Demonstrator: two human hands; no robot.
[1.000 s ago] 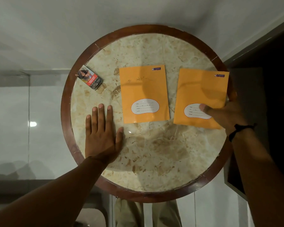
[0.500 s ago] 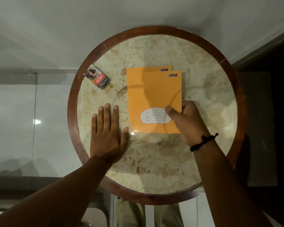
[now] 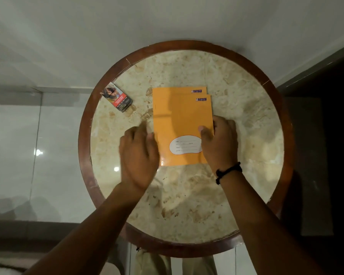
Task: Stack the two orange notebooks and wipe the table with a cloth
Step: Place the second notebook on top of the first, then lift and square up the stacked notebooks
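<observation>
The round counter (image 3: 187,205) with its dark wood rim fills the middle of the frame, its marbled top pale under my arms. At its centre lie the two orange notebooks, stacked: the top notebook (image 3: 182,120) covers nearly all of the bottom notebook (image 3: 177,90), which peeks out as a strip along the upper edge, shifted slightly left. My right hand (image 3: 219,143) sits at the stack's lower right edge, thumb pressed on the cover beside the white label, the other fingers curled at the side; I cannot tell how far they reach under. A black wristband (image 3: 227,172) circles that wrist. My left hand (image 3: 139,153) is blurred, just at the stack's left edge, fingers loosely together and holding nothing. Upper left on the counter, near the rim and well apart from the notebooks, lies a small printed box (image 3: 116,97).
</observation>
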